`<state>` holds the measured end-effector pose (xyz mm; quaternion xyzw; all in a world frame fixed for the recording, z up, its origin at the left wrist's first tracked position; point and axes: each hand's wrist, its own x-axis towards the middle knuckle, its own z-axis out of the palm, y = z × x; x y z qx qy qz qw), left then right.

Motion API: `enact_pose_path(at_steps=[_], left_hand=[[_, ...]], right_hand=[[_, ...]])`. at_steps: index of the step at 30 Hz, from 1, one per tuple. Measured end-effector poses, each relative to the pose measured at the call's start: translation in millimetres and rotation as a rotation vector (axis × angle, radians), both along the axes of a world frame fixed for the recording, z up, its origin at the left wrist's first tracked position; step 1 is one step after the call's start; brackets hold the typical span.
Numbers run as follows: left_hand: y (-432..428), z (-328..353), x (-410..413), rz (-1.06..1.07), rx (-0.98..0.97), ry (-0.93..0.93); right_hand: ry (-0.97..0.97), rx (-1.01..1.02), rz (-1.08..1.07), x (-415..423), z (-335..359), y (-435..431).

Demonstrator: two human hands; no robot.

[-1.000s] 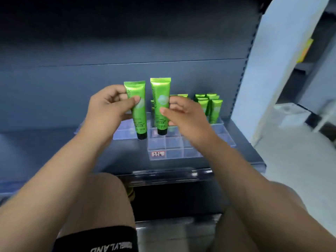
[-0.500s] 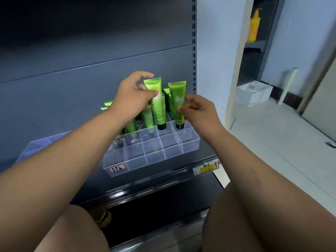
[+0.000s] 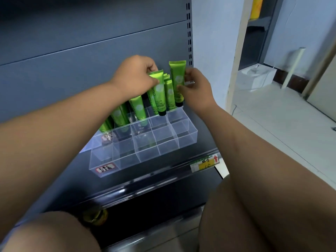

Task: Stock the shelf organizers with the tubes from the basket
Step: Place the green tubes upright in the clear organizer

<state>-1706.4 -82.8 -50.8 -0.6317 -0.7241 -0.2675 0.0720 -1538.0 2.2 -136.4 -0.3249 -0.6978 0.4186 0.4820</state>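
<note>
Glossy green plastic fills both our hands. Our left hand pinches a flat-crimped tube, black cap down, over a rear cell of the clear acrylic organizer. Our right hand pinches a second tube upright above the rear right cell. More green tubes lean in the back rows. The organizer sits on a matte grey metal shelf.

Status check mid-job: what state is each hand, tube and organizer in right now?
left hand: grips a green tube near its top
left-hand tube: cap down, tilted, held over the organizer's back rows
right hand: pinches a second tube
right-hand tube: upright, cap down, held above the right end
stocked tubes: standing cap down in back compartments, leaning
clear organizer: on the shelf, front compartments empty
</note>
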Motion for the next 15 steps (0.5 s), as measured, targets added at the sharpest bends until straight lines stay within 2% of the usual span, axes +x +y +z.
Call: enact_pose_path(at_steps=[8,15], left_hand=[[0,-13,-10,0.038,0.018,0.003],[2,-15,-19,0.078,0.041,-0.093]], right_hand=[[-0.046,0.051,0.017,-18,-12,12],[-0.095,0.006,0.022,-25,-23,17]])
